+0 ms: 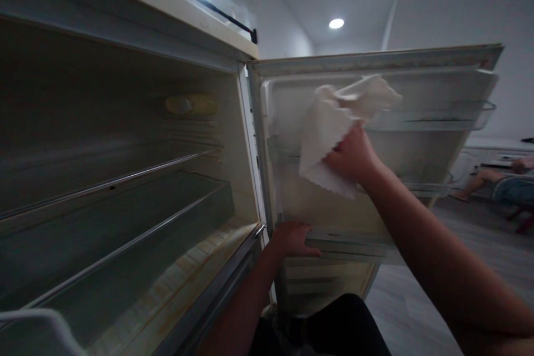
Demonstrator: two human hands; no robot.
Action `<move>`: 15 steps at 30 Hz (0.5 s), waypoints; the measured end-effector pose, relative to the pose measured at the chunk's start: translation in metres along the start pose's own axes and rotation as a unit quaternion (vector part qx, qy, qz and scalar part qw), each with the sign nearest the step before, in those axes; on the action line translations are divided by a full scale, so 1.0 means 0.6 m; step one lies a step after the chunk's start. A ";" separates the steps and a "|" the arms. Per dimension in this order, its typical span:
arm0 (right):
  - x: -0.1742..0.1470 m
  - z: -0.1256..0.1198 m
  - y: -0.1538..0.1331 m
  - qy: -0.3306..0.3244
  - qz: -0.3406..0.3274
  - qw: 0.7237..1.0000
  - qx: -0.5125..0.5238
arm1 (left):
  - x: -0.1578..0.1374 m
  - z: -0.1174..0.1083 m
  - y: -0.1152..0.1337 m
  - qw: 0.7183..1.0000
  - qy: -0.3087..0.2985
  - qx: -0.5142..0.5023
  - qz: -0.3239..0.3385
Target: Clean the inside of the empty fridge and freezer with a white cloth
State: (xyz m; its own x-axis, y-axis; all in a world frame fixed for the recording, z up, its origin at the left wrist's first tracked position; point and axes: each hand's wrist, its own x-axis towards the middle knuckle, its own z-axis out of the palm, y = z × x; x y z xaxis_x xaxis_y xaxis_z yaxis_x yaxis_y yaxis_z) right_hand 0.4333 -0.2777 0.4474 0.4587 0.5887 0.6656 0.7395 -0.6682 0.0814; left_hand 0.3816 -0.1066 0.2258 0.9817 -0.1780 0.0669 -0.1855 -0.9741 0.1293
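Note:
An open fridge stands before me, its door point(438, 61) swung out to the right. My right hand point(352, 157) grips a white cloth point(329, 128) and presses it against the inner face of the door, near the upper door shelf point(434, 117). My left hand point(292, 238) rests on the bottom ledge of the door, by the hinge side, fingers laid over the edge.
The fridge compartment point(125, 189) on the left holds two glass shelves and a yellowish lamp housing point(189, 105) on its back wall. Another person sits at the far right point(500, 183) on the grey floor area. Ceiling lights glow above.

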 end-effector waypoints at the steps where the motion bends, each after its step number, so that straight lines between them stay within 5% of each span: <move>1: 0.021 -0.003 -0.009 -0.001 -0.009 1.000 0.009 | 0.000 0.000 0.000 1.000 0.002 0.000 -0.001; 7: 0.107 -0.003 -0.072 -0.214 -0.151 0.961 0.092 | -0.001 -0.002 0.006 1.000 -0.014 0.000 -0.007; 15: 0.118 -0.009 -0.052 -0.275 -0.176 0.938 0.114 | -0.002 -0.006 0.011 1.000 -0.015 0.006 -0.013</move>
State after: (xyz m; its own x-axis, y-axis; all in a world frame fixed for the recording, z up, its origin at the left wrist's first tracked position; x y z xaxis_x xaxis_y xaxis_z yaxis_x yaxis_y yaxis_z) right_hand 0.4398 -0.2179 0.4960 0.3043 0.9423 0.1395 0.9504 -0.3102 0.0217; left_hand 0.3791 -0.1122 0.2301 0.9872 -0.1558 0.0333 -0.1587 -0.9802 0.1185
